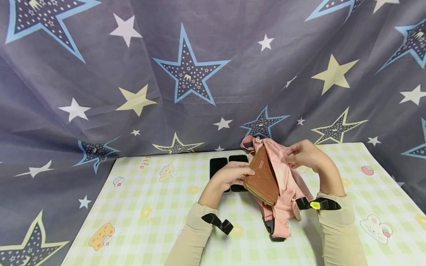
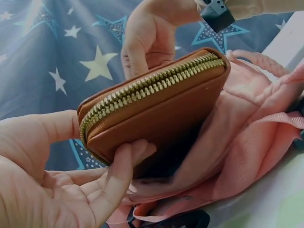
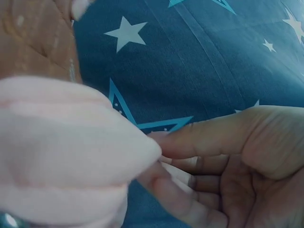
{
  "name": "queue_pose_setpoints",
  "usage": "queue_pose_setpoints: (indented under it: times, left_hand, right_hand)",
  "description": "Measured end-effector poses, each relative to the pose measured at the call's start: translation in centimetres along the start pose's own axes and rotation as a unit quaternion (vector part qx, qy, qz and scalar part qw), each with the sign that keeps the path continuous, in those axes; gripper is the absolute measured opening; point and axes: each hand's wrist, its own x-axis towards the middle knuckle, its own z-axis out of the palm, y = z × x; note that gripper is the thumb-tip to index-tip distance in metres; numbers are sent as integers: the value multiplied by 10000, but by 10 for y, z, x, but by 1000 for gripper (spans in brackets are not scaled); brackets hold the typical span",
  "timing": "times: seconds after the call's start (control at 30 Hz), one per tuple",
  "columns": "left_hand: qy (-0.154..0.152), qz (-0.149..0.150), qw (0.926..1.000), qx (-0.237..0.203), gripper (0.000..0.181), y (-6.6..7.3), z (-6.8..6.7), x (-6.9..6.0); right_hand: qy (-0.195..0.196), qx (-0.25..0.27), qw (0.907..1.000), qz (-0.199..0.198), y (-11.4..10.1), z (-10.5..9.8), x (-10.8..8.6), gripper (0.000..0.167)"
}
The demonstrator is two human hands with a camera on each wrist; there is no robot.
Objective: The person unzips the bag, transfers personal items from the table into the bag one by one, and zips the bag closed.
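A brown wallet (image 1: 263, 176) with a gold zipper sits partly inside the opening of a pink bag (image 1: 281, 168). My left hand (image 1: 229, 174) grips the wallet's outer end, thumb on one face and fingers on the other, as the left wrist view shows of the wallet (image 2: 156, 104). The bag's far edge is pinched between thumb and forefinger of my right hand (image 1: 304, 157); in the right wrist view the pinched cloth (image 3: 71, 147) stands out from the bag. The wallet's inner end is hidden in the bag.
Two black phones lie beside the bag: one phone (image 1: 217, 166) partly behind my left hand, the other phone (image 1: 238, 158) between it and the bag. A checked cloth (image 1: 133, 207) covers the table, and a starry curtain (image 1: 199, 122) hangs behind.
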Motion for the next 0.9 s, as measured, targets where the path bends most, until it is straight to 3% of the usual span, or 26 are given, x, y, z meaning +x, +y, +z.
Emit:
queue_pose_setpoints:
  times: [0.23, 0.43, 0.6, 0.9]
  left_hand:
    - [32, 191, 9985, -516, 52, 2, 0, -2]
    - [87, 130, 9997, -188, 48, -3, 9, 3]
    - [-24, 109, 9999, 87, 46, -6, 7, 4]
    - [115, 30, 9999, -105, 55, -10, 6, 11]
  right_hand:
    - [-136, 166, 9998, 58, 5, -3, 2, 24]
    - [-68, 93, 9999, -18, 2, -1, 2, 23]
    - [-37, 91, 9999, -54, -1, 1, 1, 23]
    - [28, 111, 9998, -140, -2, 1, 2, 23]
